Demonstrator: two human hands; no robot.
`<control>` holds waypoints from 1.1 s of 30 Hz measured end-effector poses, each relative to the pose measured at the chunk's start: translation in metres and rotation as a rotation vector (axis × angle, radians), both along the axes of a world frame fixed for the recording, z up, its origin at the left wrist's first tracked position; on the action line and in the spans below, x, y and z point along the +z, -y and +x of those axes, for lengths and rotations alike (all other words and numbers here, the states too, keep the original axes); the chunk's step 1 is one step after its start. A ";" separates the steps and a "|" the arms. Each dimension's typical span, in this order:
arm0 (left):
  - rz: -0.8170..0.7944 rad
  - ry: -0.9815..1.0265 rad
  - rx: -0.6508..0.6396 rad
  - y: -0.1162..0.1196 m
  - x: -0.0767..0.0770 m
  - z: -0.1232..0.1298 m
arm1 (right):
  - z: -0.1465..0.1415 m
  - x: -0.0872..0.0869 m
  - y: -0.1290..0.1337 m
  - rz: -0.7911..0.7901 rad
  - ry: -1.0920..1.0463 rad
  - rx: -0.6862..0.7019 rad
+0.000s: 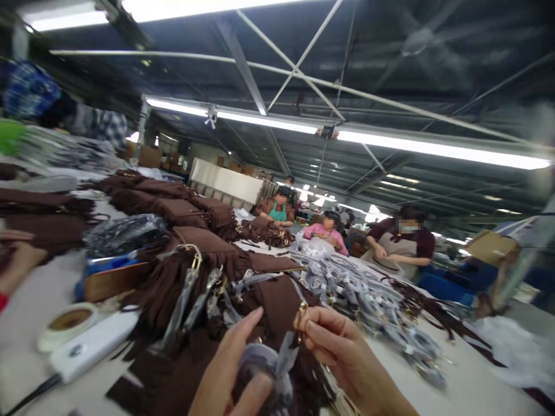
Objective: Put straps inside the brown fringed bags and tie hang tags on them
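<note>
My right hand [332, 341] pinches a gold metal clasp [302, 315] between thumb and fingertips. The clasp sits at the end of a strap partly wrapped in clear plastic [286, 352]. In my left hand [232, 370], the fingers and thumb lie around a coiled strap [260, 361] in greyish plastic wrap. Both hands are close together over dark brown fringed bags [273, 300]. Just beyond my left hand, several plastic-wrapped strap ends with gold hardware [212, 283] rest on the brown fabric.
Many wrapped coiled straps [347, 286] lie to the right. On the left are a tape roll [69, 323], a white corded device [93, 346] and a black plastic bundle [125, 234]. A co-worker's hand [21, 257] reaches in at the left edge. Several people sit or stand across the table.
</note>
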State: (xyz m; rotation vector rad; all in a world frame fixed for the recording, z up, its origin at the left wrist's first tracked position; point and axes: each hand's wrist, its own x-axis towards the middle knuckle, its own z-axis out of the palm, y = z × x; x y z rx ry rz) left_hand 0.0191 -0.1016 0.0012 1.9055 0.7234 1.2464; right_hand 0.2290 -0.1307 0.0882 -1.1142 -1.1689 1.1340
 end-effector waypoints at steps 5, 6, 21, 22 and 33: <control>0.008 0.068 -0.052 -0.006 0.012 0.003 | -0.058 -0.017 -0.010 0.085 -0.032 0.087; -0.021 0.072 -0.049 -0.005 0.011 0.000 | -0.065 -0.017 -0.013 0.103 -0.019 0.085; -0.324 0.166 0.043 -0.018 -0.020 -0.045 | -0.104 -0.052 -0.031 0.366 0.415 -0.086; -0.291 0.137 0.073 -0.019 -0.019 -0.046 | -0.103 -0.055 -0.030 0.411 0.491 -0.107; 0.033 -0.196 0.287 -0.012 -0.024 -0.043 | -0.096 -0.063 -0.015 0.582 0.790 -0.185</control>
